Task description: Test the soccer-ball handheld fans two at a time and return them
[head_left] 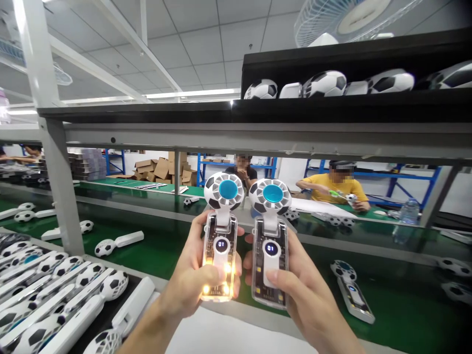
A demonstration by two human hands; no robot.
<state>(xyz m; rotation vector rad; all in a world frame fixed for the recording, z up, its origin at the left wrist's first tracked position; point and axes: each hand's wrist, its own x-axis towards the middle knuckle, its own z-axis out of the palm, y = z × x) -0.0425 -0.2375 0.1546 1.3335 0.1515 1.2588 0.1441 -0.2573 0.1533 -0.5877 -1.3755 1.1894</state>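
Note:
Two handheld fans with football-patterned heads and clear-fronted bodies are held upright side by side, a small gap between them. My left hand (pixel 190 268) is closed around the left handheld fan (pixel 222 221), its thumb on the front of the body. That fan's display reads 01, and yellow lights glow along its lower part. Wrapped around the right handheld fan (pixel 271 226) is my right hand (pixel 298 275), with the thumb on the white strip below the display. This display also shows 01, and its lower body is unlit.
A tray of white football-headed fans (pixel 47 290) lies at left. Another fan (pixel 352 290) rests on the green belt (pixel 309 305) at right. A metal shelf beam (pixel 206 135) crosses in front; a grey post (pixel 61 172) stands left. Across the belt sit a person in yellow (pixel 335 184) and another person.

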